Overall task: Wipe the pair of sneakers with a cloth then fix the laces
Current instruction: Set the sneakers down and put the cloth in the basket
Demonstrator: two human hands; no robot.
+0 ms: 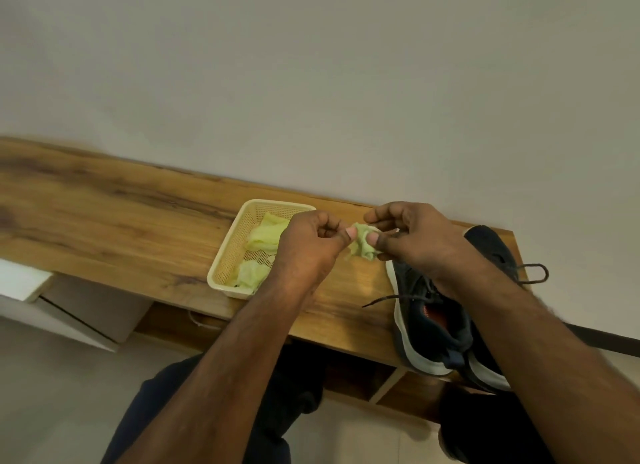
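Observation:
A small pale green cloth (pixel 362 244) is held in the air above the wooden bench (pixel 104 214). My left hand (pixel 311 245) pinches its left edge between thumb and fingers, and my right hand (pixel 412 235) pinches its right side. Two dark navy sneakers with white soles stand side by side at the bench's right end, heels toward me: the nearer left sneaker (pixel 426 321) has loose dark laces (pixel 391 299), and the other sneaker (pixel 491 249) is largely hidden by my right forearm, with a lace loop (pixel 535 273) sticking out.
A cream plastic mesh basket (pixel 232 249) with more pale green cloths (pixel 266 237) sits on the bench left of my hands. A plain wall stands right behind the bench. A white drawer unit (pixel 52 301) is at lower left. My dark-trousered legs are below.

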